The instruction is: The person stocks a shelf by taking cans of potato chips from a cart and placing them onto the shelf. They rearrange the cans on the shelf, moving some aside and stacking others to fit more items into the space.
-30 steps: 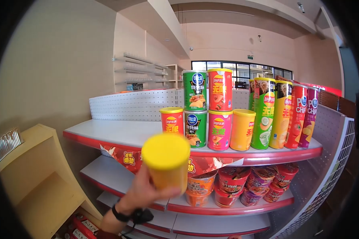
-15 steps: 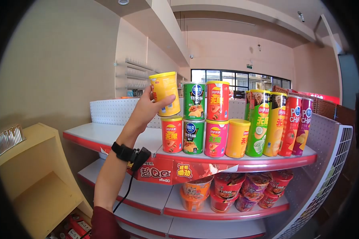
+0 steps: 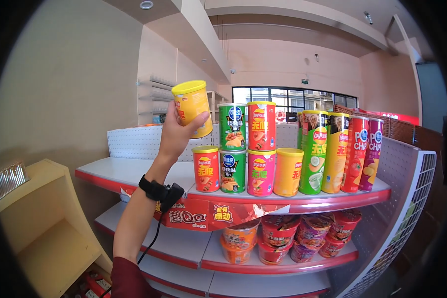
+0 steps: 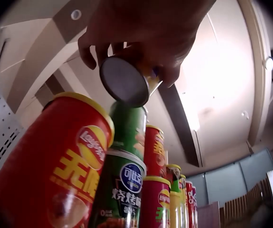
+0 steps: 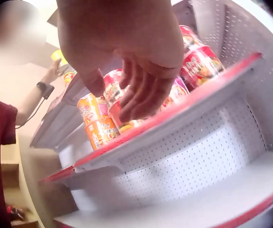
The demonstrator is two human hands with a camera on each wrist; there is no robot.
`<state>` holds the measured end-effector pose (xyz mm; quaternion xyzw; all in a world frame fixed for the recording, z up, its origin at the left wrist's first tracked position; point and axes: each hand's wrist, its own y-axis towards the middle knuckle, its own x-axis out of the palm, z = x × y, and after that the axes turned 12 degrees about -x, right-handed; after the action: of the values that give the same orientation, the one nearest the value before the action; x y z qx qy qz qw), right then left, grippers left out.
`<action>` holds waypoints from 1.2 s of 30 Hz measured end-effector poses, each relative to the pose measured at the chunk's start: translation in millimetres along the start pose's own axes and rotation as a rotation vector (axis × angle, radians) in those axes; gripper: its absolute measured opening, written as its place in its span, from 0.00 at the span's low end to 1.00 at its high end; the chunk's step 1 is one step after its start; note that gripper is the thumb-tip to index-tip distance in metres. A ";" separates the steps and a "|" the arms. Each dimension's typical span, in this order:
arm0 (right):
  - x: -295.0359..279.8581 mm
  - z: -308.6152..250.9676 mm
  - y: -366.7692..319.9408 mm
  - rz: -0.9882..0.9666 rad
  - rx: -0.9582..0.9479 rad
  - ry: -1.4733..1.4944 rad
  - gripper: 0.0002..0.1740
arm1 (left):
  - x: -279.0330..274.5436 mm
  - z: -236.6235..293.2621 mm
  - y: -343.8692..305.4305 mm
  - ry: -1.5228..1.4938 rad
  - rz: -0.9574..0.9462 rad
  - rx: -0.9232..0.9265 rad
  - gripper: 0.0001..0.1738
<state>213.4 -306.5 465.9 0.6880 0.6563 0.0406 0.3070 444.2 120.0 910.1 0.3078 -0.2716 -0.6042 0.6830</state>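
Observation:
A yellow can point(image 3: 196, 105) is gripped by my left hand point(image 3: 176, 135), raised above a short red can point(image 3: 205, 170) at the left end of the row. It tilts slightly and stays apart from the red can. In the left wrist view the fingers of my left hand point(image 4: 143, 33) wrap the can, its round metal bottom point(image 4: 124, 81) facing the camera. Beside it stands a green can point(image 3: 232, 128) stacked on another green one. The right wrist view has my right hand point(image 5: 138, 80) before the noodle cups, fingers loosely bent, with nothing seen in them.
Right of the green stack are a red can point(image 3: 261, 126) on a pink one point(image 3: 261, 173), a short yellow can point(image 3: 288, 172) and several tall tubes point(image 3: 313, 152). Stacked noodle cups point(image 3: 277, 240) fill part of the shelf below. A wire side panel point(image 3: 400, 226) bounds the right.
My left hand has lifted the yellow can from in front of the shelf edge to above the red can. Over the last half second it has shifted slightly left and up, tilting more.

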 end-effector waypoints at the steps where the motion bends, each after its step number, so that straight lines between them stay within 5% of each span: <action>1: -9.9 -8.4 15.5 0.011 -0.083 0.037 0.16 | 8.9 7.2 -5.4 0.027 -0.023 0.120 0.36; 4: -61.7 -56.9 73.5 -0.081 -0.108 -0.052 0.29 | 33.3 28.2 -17.0 0.077 -0.104 0.279 0.39; 5: -76.5 -80.0 104.8 -0.052 -0.310 -0.113 0.37 | 41.5 38.0 -22.2 0.269 -0.128 0.375 0.40; 9: -88.2 -229.1 190.5 0.080 -0.741 -0.152 0.38 | 81.8 71.7 -42.2 0.472 -0.247 0.501 0.46; 12: -78.4 -310.1 244.2 0.122 -0.912 -0.273 0.47 | 101.2 77.8 -39.9 0.519 -0.356 0.439 0.53; 15: -66.2 -361.2 286.7 0.120 -0.961 -0.381 0.50 | 114.1 79.0 -27.7 0.502 -0.385 0.498 0.49; 17: -59.5 -374.6 307.5 0.041 -0.887 -0.277 0.42 | 113.3 82.7 -22.8 0.519 -0.455 0.459 0.49; 24: -72.1 -389.5 379.6 -0.080 -0.887 -0.369 0.39 | 106.9 77.8 15.8 0.613 -0.521 0.330 0.49; 30: -86.8 -393.2 407.6 0.064 -0.851 -0.476 0.33 | 88.1 51.3 79.4 0.688 -0.467 0.425 0.49; 36: -82.7 -386.6 421.6 0.012 -0.709 -0.545 0.31 | 97.9 52.9 93.9 1.176 -0.466 0.226 0.56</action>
<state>395.1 -219.5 1007.6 0.5294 0.4931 0.0822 0.6854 478.7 25.5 1015.4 0.7089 0.1603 -0.4345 0.5320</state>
